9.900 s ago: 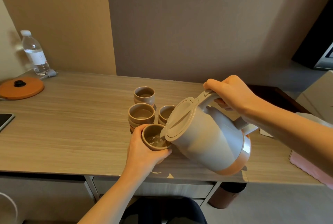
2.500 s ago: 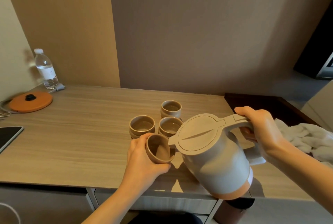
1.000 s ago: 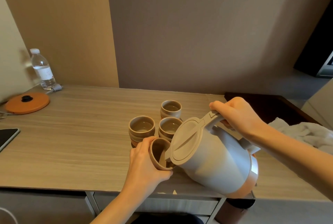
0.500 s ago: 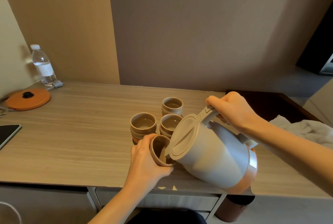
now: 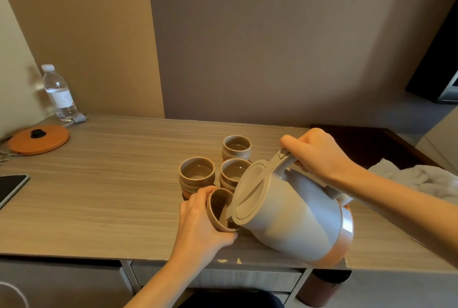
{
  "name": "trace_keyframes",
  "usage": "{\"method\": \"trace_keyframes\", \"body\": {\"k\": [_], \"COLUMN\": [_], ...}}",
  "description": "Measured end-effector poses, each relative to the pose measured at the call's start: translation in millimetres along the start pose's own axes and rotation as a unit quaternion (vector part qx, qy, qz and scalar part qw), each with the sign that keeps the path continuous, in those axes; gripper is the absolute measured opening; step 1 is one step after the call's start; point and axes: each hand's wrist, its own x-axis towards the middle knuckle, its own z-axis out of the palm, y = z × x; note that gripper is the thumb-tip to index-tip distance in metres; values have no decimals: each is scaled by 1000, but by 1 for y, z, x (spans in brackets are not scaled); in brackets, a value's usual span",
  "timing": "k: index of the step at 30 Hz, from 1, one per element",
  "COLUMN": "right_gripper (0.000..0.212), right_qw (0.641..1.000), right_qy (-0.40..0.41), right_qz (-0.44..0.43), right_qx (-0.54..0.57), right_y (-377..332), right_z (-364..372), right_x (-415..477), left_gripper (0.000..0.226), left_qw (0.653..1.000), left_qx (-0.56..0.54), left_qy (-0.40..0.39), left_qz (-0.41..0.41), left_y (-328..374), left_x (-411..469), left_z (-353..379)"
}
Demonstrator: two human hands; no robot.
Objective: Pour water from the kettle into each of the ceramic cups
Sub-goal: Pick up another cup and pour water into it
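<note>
Head view: kettle (image 5: 285, 213) tipped to the last cup, pour in hand at the bench's (image 5: 111, 183) front edge.

Your right hand (image 5: 314, 156) is curled tight round the handle (image 5: 282, 162), with the spout at the mouth of the tilted cup (image 5: 218, 208). Your left hand (image 5: 198, 228) wraps that cup, fingers closed about its wall. Whether water is running cannot be told. Tip slowly, hold the spout inside the rim, and level the cup as it fills. The three cups (image 5: 197, 176) just behind stand upright and appear filled; do not knock them with the lid.
</note>
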Motion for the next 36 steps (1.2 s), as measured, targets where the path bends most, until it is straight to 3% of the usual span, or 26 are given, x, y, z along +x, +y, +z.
{"method": "trace_keyframes", "body": {"k": [36], "right_gripper": [57], "right_qw": [999], "right_qy": [-15], "right_qz": [-14], "right_qx": [-25], "right_y": [-8], "right_z": [-3], "right_x": [-1], "left_gripper": [87], "left_qw": [1000], "left_qx": [-11], "left_qy": [9], "left_qz": [2], "left_y": [-10], "left_x": [1], "left_z": [8]}}
